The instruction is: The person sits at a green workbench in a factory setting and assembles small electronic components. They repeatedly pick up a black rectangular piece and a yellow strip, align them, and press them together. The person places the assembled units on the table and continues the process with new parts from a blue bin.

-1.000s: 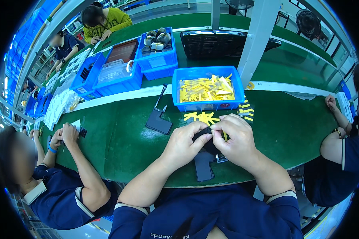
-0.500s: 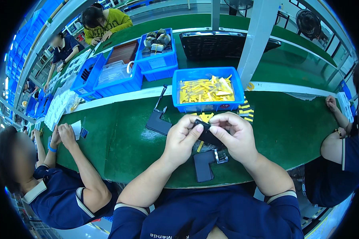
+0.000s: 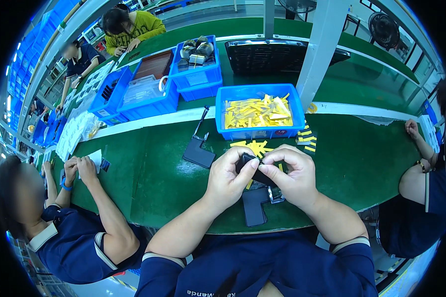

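Note:
Over the green bench [image 3: 156,183], my left hand [image 3: 227,175] is closed around a dark, flat black part [image 3: 264,177], thumb along its upper end. My right hand [image 3: 296,177] pinches at the same end, fingertips nearly meeting the left thumb. Between the fingers the part is mostly hidden. Just below lies a similar L-shaped black part [image 3: 254,207] with a short connector piece [image 3: 275,194]. Farther left rests another L-shaped black part [image 3: 199,154] with a dark lead reaching away. Loose yellow strips [image 3: 256,148] are scattered just beyond my hands.
Behind the strips stands a blue bin [image 3: 260,132] full of yellow strips, beside a grey post [image 3: 319,49]. More blue bins [image 3: 195,76] sit at the back left. A co-worker [image 3: 89,222] works at my left; another person [image 3: 416,183] sits at the right.
My hands have shifted slightly, and the right fingers have moved down and closer to the left thumb. More of the loose yellow strips shows beyond them. The black part stays held.

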Available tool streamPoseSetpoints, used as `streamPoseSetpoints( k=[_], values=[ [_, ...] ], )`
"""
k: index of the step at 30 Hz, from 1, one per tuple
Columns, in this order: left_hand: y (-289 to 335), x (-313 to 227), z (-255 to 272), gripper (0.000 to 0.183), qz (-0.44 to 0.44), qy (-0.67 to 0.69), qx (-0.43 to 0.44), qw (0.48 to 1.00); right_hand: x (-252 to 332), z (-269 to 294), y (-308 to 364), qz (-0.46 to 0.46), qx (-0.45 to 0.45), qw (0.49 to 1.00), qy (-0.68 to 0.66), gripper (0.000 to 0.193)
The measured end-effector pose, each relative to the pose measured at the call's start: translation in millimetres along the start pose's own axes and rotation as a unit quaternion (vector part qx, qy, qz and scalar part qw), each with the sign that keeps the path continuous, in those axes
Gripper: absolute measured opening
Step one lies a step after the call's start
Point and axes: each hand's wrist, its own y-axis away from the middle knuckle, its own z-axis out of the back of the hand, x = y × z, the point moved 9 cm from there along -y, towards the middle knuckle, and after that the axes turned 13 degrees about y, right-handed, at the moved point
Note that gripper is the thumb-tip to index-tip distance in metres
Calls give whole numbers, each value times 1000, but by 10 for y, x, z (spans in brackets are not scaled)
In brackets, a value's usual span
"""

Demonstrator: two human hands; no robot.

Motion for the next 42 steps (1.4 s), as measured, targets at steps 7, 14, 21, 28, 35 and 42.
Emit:
streamPoseSetpoints(
  k=[7,14,21,28,35,42],
  values=[
    [-5,-212,-55,7,-20,-87,12,996,190,70,-1,55,-19,996,67,10],
    [5,-131,-59,8,-2,-43,36,998,218,69,31,80,-17,993,85,11],
    [12,-58,-63,9,59,6,91,994,263,51,17,123,3,988,96,13],
    [51,-35,-130,8,132,68,151,977,375,13,9,185,42,979,70,13],
    [90,-56,-179,11,138,108,160,971,404,10,17,215,49,975,36,15],
    [-35,-116,-41,22,73,-56,91,992,116,-48,-116,58,118,991,16,17]
  ],
)
